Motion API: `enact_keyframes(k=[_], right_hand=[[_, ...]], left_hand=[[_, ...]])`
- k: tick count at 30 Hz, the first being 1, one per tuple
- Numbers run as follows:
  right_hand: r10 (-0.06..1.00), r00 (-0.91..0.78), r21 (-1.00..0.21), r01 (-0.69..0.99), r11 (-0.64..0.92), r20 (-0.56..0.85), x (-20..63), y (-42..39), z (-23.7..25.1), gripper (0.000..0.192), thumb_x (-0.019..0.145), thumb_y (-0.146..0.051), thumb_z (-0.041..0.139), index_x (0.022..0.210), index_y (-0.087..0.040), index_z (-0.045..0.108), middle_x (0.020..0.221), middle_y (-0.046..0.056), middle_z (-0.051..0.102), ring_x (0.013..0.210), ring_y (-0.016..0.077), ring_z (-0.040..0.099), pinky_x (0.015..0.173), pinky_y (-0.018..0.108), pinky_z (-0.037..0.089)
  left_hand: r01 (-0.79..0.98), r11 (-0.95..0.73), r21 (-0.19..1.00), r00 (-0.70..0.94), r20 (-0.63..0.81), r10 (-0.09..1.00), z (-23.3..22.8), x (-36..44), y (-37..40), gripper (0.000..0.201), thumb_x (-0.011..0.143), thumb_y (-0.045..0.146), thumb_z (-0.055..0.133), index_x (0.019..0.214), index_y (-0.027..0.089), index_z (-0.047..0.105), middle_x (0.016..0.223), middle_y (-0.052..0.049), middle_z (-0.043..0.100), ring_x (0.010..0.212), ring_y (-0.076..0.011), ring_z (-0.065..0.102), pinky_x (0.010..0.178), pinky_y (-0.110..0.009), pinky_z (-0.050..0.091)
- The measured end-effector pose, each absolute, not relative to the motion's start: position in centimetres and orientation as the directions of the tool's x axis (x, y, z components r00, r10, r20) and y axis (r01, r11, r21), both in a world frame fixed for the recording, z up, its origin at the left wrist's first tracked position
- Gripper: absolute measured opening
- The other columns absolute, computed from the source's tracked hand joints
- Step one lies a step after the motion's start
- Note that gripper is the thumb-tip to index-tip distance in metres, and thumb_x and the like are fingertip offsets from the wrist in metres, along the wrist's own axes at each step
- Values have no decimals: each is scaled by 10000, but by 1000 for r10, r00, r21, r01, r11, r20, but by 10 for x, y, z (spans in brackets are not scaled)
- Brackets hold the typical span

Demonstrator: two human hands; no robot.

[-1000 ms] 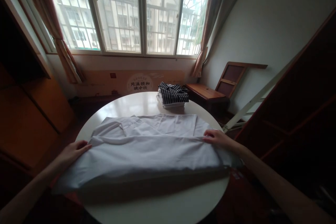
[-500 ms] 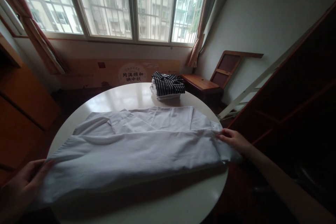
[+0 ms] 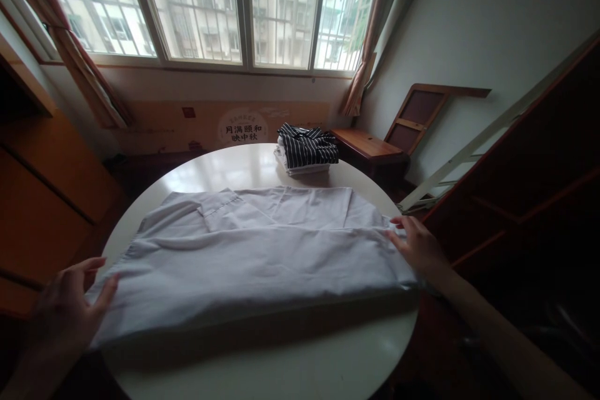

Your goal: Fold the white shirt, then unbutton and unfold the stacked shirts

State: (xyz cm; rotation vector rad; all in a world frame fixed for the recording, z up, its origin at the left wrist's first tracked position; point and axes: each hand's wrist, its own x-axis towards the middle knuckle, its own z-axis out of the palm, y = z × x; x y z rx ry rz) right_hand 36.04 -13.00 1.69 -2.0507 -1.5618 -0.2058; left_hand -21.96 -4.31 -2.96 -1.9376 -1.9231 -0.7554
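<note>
**White shirt spread across round worktop**

Spread flat over the middle of the round white worktop: a white shirt, folded lengthwise, collar toward the left edge, hem toward the right edge. Draped slightly past the left edge at the collar end, and reaching the right edge at the hem end.

Resting at the shirt's left end, by the near-left edge: left hand, fingers spread and loosely extended, tips just touching the cloth (no pinch visible). Laid on the shirt's right end at the right edge: right hand, fingers held fairly close together and flat against the fabric; whether any cloth is caught beneath them cannot be told.

At the far edge of the worktop, well apart from both hands: a small pile of folded clothes, a dark striped garment on top of white ones.

Beyond the worktop: a wide barred window with tied-back curtains, a printed board with characters below the sill, and a low wooden bench near the right wall.
</note>
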Motion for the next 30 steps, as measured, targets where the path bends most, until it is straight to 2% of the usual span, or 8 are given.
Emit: enact_keyframes(k=[2, 4, 6, 9, 11, 18, 24, 30], right_hand=[[837, 204, -344, 939, -20, 508, 324, -128, 20, 221, 785, -315, 442, 927, -171, 530, 939, 125, 597, 899, 264, 565, 794, 400, 450], [860, 46, -403, 895, 190, 508, 276, -125, 21, 230, 812, -253, 418, 1005, -176, 516, 996, 109, 595, 940, 239, 564, 833, 400, 455], [868, -172, -437, 808, 395, 467, 226, -121, 19, 286, 810, -186, 416, 1083, -177, 499, 1111, 102, 564, 1060, 228, 515, 906, 405, 430], [847, -326, -458, 729, 508, 421, 173, -110, 9, 412, 801, -120, 385, 1208, -160, 442, 1255, 111, 480, 1180, 205, 421, 982, 389, 382], [851, -343, -439, 743, 505, 398, 160, -101, 0, 424, 808, -117, 367, 1227, -117, 437, 1276, 137, 464, 1210, 208, 390, 1010, 393, 349], [843, -488, -309, 785, 537, 226, 210, -90, -6, 468, 886, -377, 362, 1299, -160, 394, 1378, 88, 365, 1295, 199, 260, 1063, 394, 250], [942, -273, -206, 928, 311, 196, 301, -96, -14, 508, 884, -449, 328, 1330, -206, 350, 1388, 66, 351, 1296, 220, 264, 1048, 435, 251], [983, -50, -94, 993, 68, 176, 359, -94, -22, 494, 895, -430, 272, 1291, -171, 411, 1362, 85, 387, 1280, 249, 295, 1036, 463, 250]], left_hand=[[949, -263, 175, 119, 573, 811, -3, -170, -56, 337, 838, 402, 364, 1089, 189, 436, 1077, -87, 536, 999, -263, 525, 843, -416, 456], [829, -519, 211, 301, 613, 730, 16, -113, -70, 291, 854, 329, 357, 1082, 179, 460, 1107, -91, 537, 1058, -240, 505, 930, -405, 406], [730, -660, 178, 483, 548, 683, 21, -59, -79, 313, 863, 255, 350, 1151, 186, 452, 1216, -92, 502, 1137, -224, 464, 946, -381, 400], [614, -783, 102, 687, 419, 593, 4, -2, -77, 409, 856, 210, 349, 1252, 125, 405, 1303, -127, 458, 1216, -221, 402, 987, -364, 366], [650, -755, 88, 682, 371, 630, -13, 12, -68, 436, 853, 207, 339, 1264, 74, 403, 1309, -162, 450, 1233, -236, 385, 1000, -385, 342], [783, -617, 78, 591, 218, 777, -35, -45, -31, 577, 850, 502, 313, 1315, 166, 376, 1390, -93, 351, 1285, -240, 303, 1023, -398, 291], [927, -367, 71, 353, 155, 922, -43, -150, -6, 596, 844, 462, 264, 1339, 137, 337, 1413, -92, 303, 1310, -259, 240, 1035, -432, 255], [956, -281, 91, 266, 149, 952, -49, -196, 1, 599, 837, 430, 265, 1340, 111, 327, 1416, -111, 294, 1306, -256, 253, 1037, -442, 245]])
